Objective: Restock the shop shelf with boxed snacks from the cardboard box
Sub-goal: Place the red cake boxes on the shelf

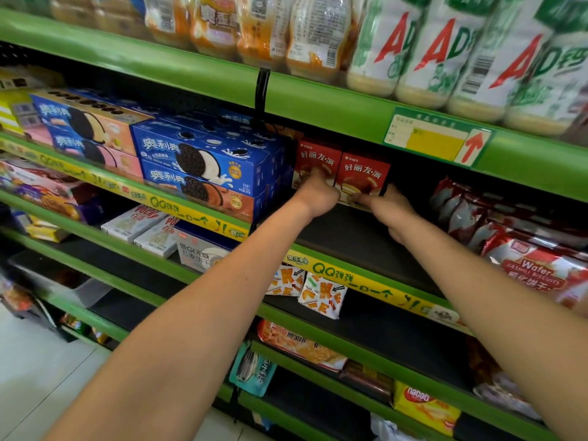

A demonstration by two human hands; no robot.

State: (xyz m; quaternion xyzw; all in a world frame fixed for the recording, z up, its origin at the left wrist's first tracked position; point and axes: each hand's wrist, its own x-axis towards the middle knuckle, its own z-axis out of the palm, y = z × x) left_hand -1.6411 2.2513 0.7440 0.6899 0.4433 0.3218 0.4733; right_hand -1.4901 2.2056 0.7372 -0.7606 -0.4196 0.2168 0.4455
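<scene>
Two red snack boxes stand side by side at the back of the dark middle shelf point(359, 246). My left hand point(318, 194) presses its fingers against the lower front of the left red box point(315, 157). My right hand point(388, 208) grips the bottom right corner of the right red box point(366, 170), thumb under its front edge and fingers on its right side. Both boxes are upright and touch each other. The cardboard box is out of view.
Blue Oreo boxes point(203, 163) are stacked directly left of the red boxes. Red wafer packs point(509, 246) lie to the right. Bare shelf floor stretches in front of the red boxes. The green upper shelf edge point(318, 100) hangs just above, with bottles on top.
</scene>
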